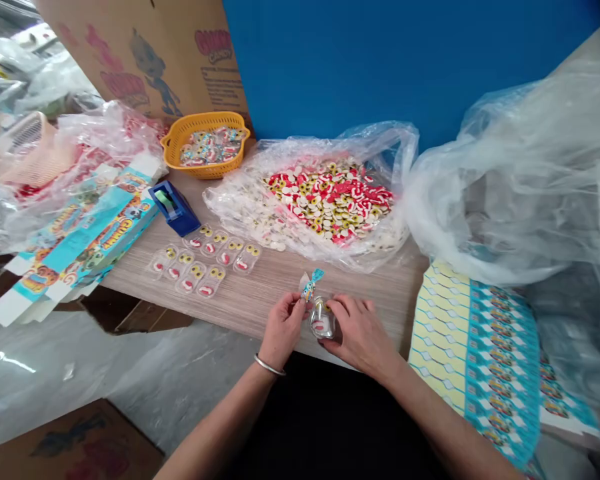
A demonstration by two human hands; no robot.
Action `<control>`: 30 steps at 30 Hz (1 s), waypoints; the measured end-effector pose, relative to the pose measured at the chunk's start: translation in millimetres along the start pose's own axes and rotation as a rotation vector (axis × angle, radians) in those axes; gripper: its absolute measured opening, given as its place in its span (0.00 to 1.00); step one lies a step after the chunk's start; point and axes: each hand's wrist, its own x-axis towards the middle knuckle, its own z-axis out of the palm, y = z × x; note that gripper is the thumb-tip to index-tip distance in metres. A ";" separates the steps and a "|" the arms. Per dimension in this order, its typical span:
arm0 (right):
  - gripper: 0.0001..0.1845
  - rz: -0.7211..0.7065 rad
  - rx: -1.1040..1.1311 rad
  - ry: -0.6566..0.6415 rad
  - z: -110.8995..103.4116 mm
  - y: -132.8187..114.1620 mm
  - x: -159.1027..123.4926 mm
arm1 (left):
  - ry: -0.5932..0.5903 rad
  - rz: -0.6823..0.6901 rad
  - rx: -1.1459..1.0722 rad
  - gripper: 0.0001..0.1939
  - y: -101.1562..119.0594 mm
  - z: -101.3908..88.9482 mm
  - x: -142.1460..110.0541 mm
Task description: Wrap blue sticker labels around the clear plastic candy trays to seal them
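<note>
Left hand [286, 319] pinches a blue printed card [309, 291]; right hand [357, 330] grips a filled clear-plastic blister [323, 320], near centre. Left, 8 filled blisters [211, 283] lie cardless; the far-left yellow plastic basket [205, 171] holds seemingly carded ones.

Worn items: one narrow, rounded, silver-coloured metal bangle [269, 366] encircles the wrist below the left hand [286, 327]; its surface is smooth and shiny. Torso and lap are covered by a plain black cloth garment [340, 413], evenly dark; fabric detail cannot be made out. Left forearm [220, 427] and right forearm [430, 407] are uncovered along their visible length. Right hand [357, 330] and its wrist: bare.
</note>
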 end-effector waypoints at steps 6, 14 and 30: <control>0.31 0.000 0.015 -0.038 -7.6 15.5 -10.3 | -0.076 -0.020 0.059 0.13 -0.6 17.6 1.8; 0.32 -0.018 0.015 -0.032 -7.5 15.0 -4.9 | -0.033 -0.006 0.095 0.12 4.8 20.7 0.1; 0.23 0.266 0.530 0.204 -36.6 29.4 -30.4 | -0.532 0.044 0.432 0.15 33.9 -4.0 -10.7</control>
